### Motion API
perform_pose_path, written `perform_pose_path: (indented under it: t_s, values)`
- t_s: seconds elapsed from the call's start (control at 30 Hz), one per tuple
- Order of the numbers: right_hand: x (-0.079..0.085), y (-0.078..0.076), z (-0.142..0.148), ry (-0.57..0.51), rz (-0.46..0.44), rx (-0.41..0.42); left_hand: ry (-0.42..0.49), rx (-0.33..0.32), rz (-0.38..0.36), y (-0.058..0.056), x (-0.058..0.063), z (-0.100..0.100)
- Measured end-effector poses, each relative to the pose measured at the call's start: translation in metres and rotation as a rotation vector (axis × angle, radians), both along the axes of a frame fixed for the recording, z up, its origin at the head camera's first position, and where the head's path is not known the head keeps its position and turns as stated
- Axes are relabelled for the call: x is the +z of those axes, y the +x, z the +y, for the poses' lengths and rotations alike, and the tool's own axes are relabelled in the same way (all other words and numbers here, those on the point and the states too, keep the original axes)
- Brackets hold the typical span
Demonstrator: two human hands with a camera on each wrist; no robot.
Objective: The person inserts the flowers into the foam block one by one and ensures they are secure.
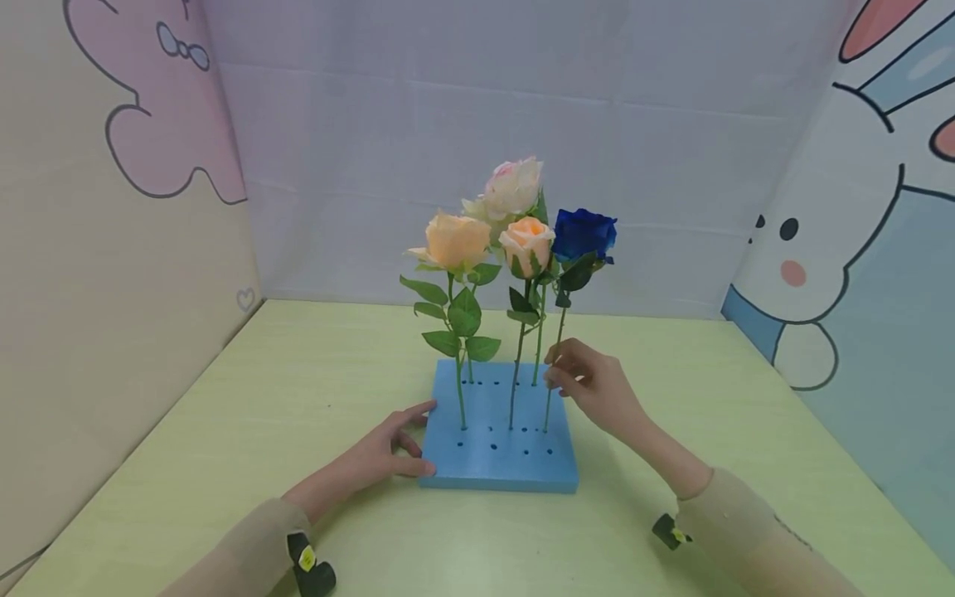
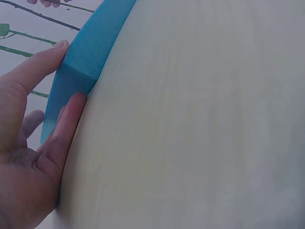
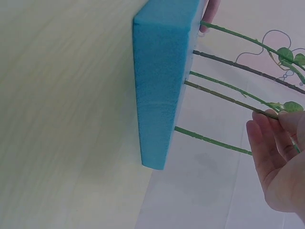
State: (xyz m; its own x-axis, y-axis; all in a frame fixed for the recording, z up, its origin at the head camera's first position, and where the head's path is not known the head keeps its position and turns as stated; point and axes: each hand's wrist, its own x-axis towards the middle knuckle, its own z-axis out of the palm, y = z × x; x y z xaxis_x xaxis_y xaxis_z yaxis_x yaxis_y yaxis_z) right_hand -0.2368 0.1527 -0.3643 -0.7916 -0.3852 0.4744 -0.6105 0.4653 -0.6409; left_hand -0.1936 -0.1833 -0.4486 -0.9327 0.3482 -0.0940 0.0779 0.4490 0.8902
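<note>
A light blue foam block (image 1: 477, 464) with rows of small holes holds several upright artificial roses. At its right side the blue rose (image 1: 584, 235) stands with its stem end in a hole of the block. My right hand (image 1: 597, 388) pinches that stem (image 3: 224, 98) between thumb and fingertips, above the block. My left hand (image 1: 395, 448) rests against the block's left side, fingers (image 2: 71, 114) fairly straight and touching its edge. Also in the block are a yellow-peach rose (image 1: 457, 240), a smaller orange-peach rose (image 1: 526, 245) and a pale pink-white rose (image 1: 513, 189) behind.
The block sits on a pale yellow-green table (image 1: 224, 464). Behind it hangs a plain light cloth backdrop (image 1: 358, 182). Cartoon-printed panels flank the table, with a rabbit (image 1: 813, 249) at the right. Dark straps hang at both sleeves.
</note>
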Motion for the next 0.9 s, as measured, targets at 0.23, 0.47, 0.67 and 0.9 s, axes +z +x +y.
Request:
perform_pose_path:
  t_s: [0.23,0.47,0.67,0.9]
  values:
    - [-0.001,-0.001,0.003,0.012,-0.057,0.0,0.006,-0.008,-0.003,0.0,-0.001,-0.001]
    - [-0.006,-0.003,0.005,0.049,-0.131,0.007,-0.005,-0.002,-0.003,0.001,0.0,0.0]
    - [-0.011,-0.003,0.01,0.067,-0.154,0.048,-0.003,-0.013,0.017,0.002,0.003,0.0]
    - [-0.016,-0.001,0.015,0.093,-0.09,0.061,-0.009,-0.021,0.024,0.004,0.004,0.0]
